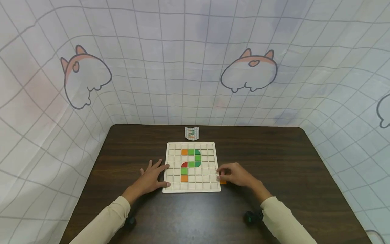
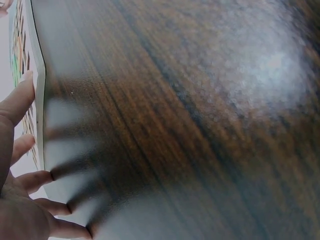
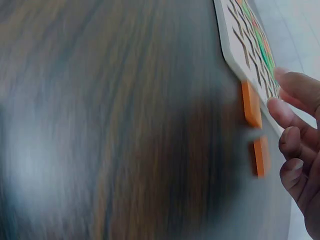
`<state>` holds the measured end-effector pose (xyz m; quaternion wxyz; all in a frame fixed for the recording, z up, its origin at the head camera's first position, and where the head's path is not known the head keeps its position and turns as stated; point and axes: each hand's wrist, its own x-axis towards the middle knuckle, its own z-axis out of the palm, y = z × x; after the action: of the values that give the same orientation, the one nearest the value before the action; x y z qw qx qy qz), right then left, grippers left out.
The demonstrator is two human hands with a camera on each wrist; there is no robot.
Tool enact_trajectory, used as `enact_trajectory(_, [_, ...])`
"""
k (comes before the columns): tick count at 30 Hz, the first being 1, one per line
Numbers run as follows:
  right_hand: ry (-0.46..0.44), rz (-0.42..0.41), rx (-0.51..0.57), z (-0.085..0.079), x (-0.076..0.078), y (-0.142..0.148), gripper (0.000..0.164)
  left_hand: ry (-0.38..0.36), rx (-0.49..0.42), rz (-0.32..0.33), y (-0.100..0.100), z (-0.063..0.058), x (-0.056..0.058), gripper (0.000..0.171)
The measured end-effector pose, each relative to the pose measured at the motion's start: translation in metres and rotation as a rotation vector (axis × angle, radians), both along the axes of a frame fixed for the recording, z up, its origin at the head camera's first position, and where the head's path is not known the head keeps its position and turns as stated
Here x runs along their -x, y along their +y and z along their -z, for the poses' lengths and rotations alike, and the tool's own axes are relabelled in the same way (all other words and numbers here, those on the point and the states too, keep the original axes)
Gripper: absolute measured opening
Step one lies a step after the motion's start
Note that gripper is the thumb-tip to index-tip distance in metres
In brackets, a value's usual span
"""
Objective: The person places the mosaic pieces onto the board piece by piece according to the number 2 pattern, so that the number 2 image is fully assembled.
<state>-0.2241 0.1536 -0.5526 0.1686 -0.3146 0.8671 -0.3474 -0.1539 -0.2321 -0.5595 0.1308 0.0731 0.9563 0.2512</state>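
Note:
A cream square grid board (image 1: 204, 186) lies on the dark wooden table. Orange, green and red tiles, some square and some quarter-round, form a figure like a 2 in its cells. My left hand (image 1: 149, 179) has its fingers spread, with the thumb and index finger resting on the board's left edge. At the right edge, my right hand (image 1: 236, 174) hovers with bent fingers, and nothing shows between thumb and fingers in the right wrist view. Below it, one orange tile (image 3: 251, 105) lies against the board's side and another orange tile (image 3: 262, 156) lies just beyond.
Behind the board is a small card (image 1: 191, 134) printed with a coloured figure. A dark object (image 1: 251, 217) sits by the right sleeve, and another dark object (image 1: 131, 222) by the left. White gridded cloth (image 1: 195, 84) hangs around the table's far side.

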Motion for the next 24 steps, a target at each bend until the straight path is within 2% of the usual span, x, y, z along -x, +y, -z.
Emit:
enact_trajectory(7, [0.013, 0.000, -0.059, -0.004, 0.004, 0.019, 0.033, -0.017, 0.000, -0.004, 0.000, -0.003, 0.001, 0.082])
enact_trajectory(16, [0.025, 0.014, -0.123, -0.005, 0.007, 0.030, 0.036, -0.032, 0.005, -0.006, 0.000, -0.003, 0.001, 0.083])
enact_trajectory(24, [0.034, -0.016, -0.102, -0.005, 0.009, 0.041, 0.043, -0.054, 0.005, -0.007, 0.001, -0.005, 0.002, 0.082])
